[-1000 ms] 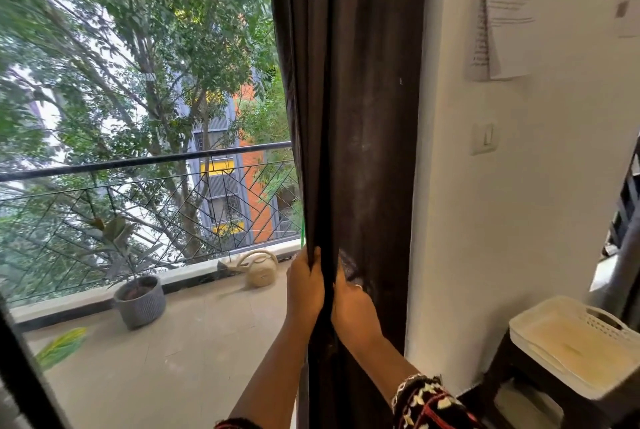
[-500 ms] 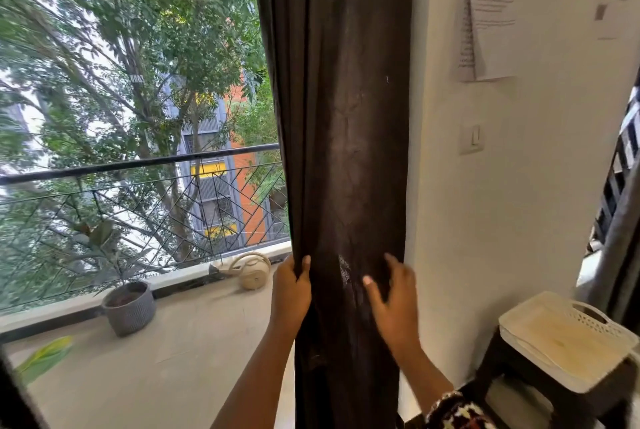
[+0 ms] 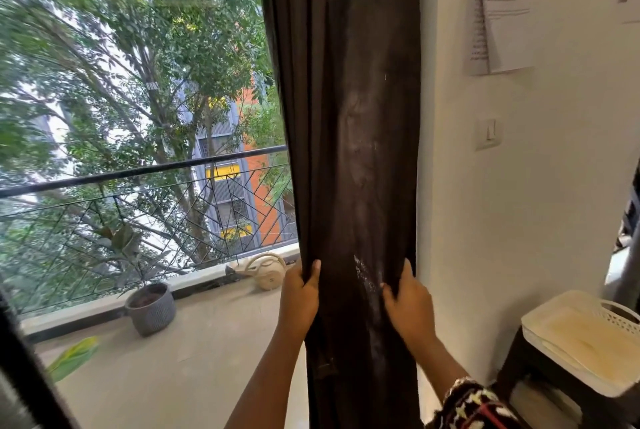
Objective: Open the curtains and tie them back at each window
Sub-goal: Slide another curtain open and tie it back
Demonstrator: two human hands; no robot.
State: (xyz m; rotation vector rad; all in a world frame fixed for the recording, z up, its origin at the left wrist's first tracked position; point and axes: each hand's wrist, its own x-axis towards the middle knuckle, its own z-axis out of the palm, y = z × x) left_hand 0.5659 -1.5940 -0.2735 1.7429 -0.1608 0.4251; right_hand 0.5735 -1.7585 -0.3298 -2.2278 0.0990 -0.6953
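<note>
Curtain (image 3: 349, 151) hangs gathered into one dark column at the right side of the window (image 3: 138, 116), its far edge touching the white wall (image 3: 519, 220). Your left grip (image 3: 299, 293) is clenched round the window-side folds. Your right grip (image 3: 410, 305) is clenched round the wall-side edge, at about the same height. Step in hand, as judged: squeezing the bundle narrow so a tie can go round it. No tie-back, hook or cord is visible, so locate one before you let go. To do it well, draw both grips toward each other and tuck the loose window-side pleats inward. Then hold the waist with one grip only while the other reaches for the tie. Expect soft, heavy cloth that slumps once freed; the pale dusty streaks on the front may smear. Edges: the wall sits just beside your right knuckles, so there is little room there. The light switch (image 3: 488, 133) is higher on that wall, well apart from your hands. Low to your right, a dark stool (image 3: 509, 376) carrying a white basket (image 3: 581, 342) stands near your forearm. Open room lies to your left, along the glass.
</note>
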